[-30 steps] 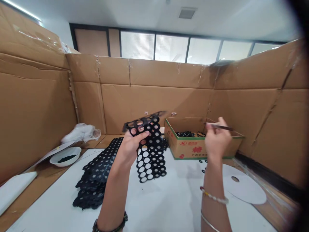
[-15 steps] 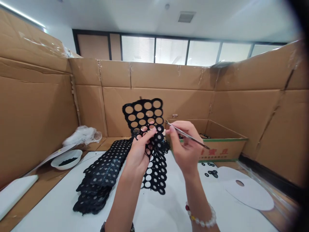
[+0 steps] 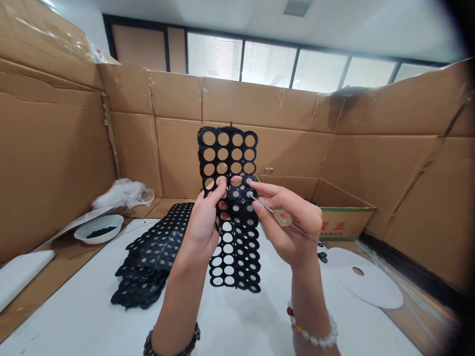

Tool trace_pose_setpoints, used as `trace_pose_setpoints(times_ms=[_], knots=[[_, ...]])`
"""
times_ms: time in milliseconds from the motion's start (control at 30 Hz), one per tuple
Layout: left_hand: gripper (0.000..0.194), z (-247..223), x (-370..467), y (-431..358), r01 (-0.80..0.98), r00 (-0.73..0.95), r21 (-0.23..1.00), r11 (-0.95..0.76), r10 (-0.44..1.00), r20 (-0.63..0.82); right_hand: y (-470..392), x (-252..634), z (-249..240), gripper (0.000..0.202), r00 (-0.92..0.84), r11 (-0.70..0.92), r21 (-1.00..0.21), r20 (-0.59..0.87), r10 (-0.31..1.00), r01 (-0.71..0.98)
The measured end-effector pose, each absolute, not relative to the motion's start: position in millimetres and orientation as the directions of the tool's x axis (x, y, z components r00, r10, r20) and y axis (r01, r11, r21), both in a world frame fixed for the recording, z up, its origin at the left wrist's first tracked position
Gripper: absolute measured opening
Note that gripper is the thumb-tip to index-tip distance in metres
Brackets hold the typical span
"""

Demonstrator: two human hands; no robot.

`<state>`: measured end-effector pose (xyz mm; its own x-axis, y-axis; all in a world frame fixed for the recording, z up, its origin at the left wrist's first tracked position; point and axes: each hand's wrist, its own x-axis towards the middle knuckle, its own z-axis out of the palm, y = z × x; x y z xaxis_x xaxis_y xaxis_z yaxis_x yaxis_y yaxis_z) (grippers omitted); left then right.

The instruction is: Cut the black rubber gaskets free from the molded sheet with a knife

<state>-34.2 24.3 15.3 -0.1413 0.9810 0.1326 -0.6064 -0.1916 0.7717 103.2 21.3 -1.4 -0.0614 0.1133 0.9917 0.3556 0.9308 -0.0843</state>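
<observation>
My left hand pinches a black rubber sheet of joined rings between thumb and fingers, partway down. The sheet stands upright above that grip and hangs down below it. Its upper holes are wide and open, while the lower right columns have small centre holes. My right hand grips a slim pointed metal tool, its tip at a ring on the sheet's right edge. Those right fingertips touch or nearly touch the same edge. Whether the tool has one prong or two I cannot tell.
Several similar black sheets lie piled at left on the white table. A white bowl holds small dark bits. At right are loose black rings, a white disc and a cardboard box. Cardboard walls surround the table.
The sheet has turned more upright and squarely toward me. My right hand has come in to the sheet's right edge, bringing the tool's tip onto it. The view has tilted down slightly.
</observation>
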Motion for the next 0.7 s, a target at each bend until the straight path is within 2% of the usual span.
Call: trace_pose_setpoints(times_ms=[200, 300, 500, 600, 700], knots=[[0.019, 16.7, -36.7, 19.9, -0.589, -0.008, 0.782, -0.202, 0.970, 0.244, 24.8, 102.6, -2.6, 0.016, -0.022, 0.942, -0.083, 0.995, 0.095, 0.325], [0.015, 17.2, -37.4, 17.6, -0.580, 0.063, 0.781, -0.231, 0.944, 0.325, 27.1, 101.9, -3.7, 0.017, 0.023, 0.956, -0.078, 0.997, 0.075, 0.284], [0.032, 14.0, -35.0, 16.4, -0.527, 0.075, 0.796, -0.297, 0.917, 0.392, 29.1, 104.8, -3.1, 0.018, 0.004, 0.961, -0.042, 0.999, 0.042, 0.274], [0.033, 9.1, -37.1, 18.6, -0.422, 0.051, 0.792, -0.442, 0.860, 0.507, 28.6, 104.8, -0.3, 0.018, 0.010, 0.946, 0.003, 1.000, -0.006, 0.323], [0.033, 7.2, -44.9, 20.7, -0.227, -0.005, 0.745, -0.627, 0.766, 0.643, 31.4, 100.3, -0.3, 0.018, 0.014, 0.909, 0.078, 0.996, -0.092, 0.410]])
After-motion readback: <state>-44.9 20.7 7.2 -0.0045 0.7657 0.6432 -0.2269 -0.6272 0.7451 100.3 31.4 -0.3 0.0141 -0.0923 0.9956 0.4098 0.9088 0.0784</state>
